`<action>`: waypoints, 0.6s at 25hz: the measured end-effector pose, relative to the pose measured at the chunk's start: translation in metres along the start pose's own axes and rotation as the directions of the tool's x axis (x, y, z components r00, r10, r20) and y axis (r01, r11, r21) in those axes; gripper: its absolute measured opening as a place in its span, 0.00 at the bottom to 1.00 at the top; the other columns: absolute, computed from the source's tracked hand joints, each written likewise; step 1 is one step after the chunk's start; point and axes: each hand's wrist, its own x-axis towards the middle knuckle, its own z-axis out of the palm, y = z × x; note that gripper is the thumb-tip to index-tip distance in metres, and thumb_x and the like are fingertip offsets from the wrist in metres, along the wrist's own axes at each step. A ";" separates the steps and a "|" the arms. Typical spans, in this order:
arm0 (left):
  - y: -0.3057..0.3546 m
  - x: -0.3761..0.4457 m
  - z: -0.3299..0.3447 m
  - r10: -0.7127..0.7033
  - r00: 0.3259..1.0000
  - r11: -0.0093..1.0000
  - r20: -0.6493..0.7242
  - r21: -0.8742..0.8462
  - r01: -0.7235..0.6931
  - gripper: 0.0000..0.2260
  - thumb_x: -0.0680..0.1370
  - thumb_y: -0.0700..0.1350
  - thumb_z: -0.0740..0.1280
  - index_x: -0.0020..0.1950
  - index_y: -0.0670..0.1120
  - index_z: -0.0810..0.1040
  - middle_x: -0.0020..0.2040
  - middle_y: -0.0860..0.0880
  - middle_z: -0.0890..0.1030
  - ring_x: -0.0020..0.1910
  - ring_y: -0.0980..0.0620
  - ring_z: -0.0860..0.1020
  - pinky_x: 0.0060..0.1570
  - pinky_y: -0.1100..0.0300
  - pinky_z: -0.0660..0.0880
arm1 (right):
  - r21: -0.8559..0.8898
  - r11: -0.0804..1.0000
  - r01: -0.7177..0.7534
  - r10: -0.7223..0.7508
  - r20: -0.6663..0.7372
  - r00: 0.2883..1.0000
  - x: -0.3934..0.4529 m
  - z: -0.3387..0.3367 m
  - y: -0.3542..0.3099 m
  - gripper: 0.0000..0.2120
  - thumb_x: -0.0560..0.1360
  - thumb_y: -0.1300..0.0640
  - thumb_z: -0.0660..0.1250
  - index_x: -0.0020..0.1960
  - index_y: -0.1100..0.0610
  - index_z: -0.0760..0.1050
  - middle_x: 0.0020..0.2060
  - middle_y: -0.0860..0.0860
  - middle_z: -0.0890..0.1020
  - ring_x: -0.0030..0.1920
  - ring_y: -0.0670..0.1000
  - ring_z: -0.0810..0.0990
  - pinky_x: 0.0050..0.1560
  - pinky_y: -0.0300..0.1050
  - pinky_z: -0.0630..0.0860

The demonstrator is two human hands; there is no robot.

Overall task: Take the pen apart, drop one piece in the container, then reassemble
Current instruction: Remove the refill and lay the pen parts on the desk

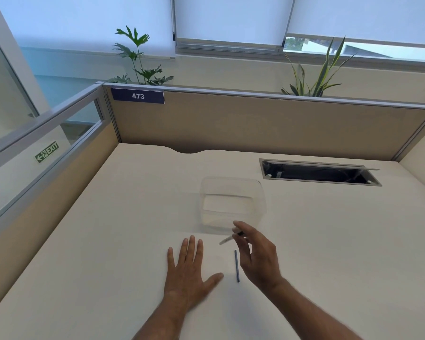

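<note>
A clear plastic container [232, 204] stands on the white desk [108, 229], just beyond my hands. My left hand [189, 268] lies flat on the desk with its fingers spread. My right hand [255, 253] hovers above the desk, fingers mostly extended, and pinches a pale, clear pen piece [227, 240] with a dark end near its fingertips. That piece points down to the left, in front of the container's near wall. A thin dark blue pen piece [236, 265] lies on the desk between my two hands.
A cable slot with an open metal flap [319, 171] is set in the desk at the back right. Beige partition walls [255, 123] close the desk at the back and left. Plants stand behind the partition.
</note>
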 end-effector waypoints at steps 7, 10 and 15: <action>0.000 0.000 0.001 0.000 1.000 1.000 0.000 -0.010 0.000 0.48 0.68 0.78 0.36 0.79 0.49 0.36 0.79 0.47 0.34 0.74 0.47 0.28 0.72 0.36 0.31 | -0.074 0.997 -0.032 0.044 0.163 0.986 -0.007 -0.001 0.002 0.16 0.75 0.63 0.71 0.61 0.52 0.76 0.43 0.46 0.86 0.40 0.46 0.85 0.39 0.41 0.82; -0.001 0.001 0.001 -0.002 1.000 1.000 -0.001 -0.009 0.002 0.48 0.68 0.78 0.36 0.79 0.49 0.37 0.79 0.48 0.35 0.75 0.47 0.29 0.72 0.36 0.31 | -0.061 0.998 -0.030 0.038 0.128 0.991 -0.001 -0.002 -0.001 0.16 0.75 0.63 0.71 0.61 0.53 0.77 0.43 0.46 0.85 0.40 0.46 0.84 0.39 0.40 0.81; -0.002 0.001 0.003 0.003 1.000 1.000 -0.006 -0.020 -0.003 0.48 0.68 0.78 0.37 0.79 0.49 0.38 0.79 0.47 0.36 0.75 0.46 0.29 0.72 0.36 0.31 | -0.063 0.998 -0.027 0.033 0.105 0.994 -0.001 -0.003 -0.004 0.17 0.74 0.64 0.71 0.61 0.54 0.77 0.42 0.47 0.85 0.40 0.46 0.85 0.38 0.43 0.83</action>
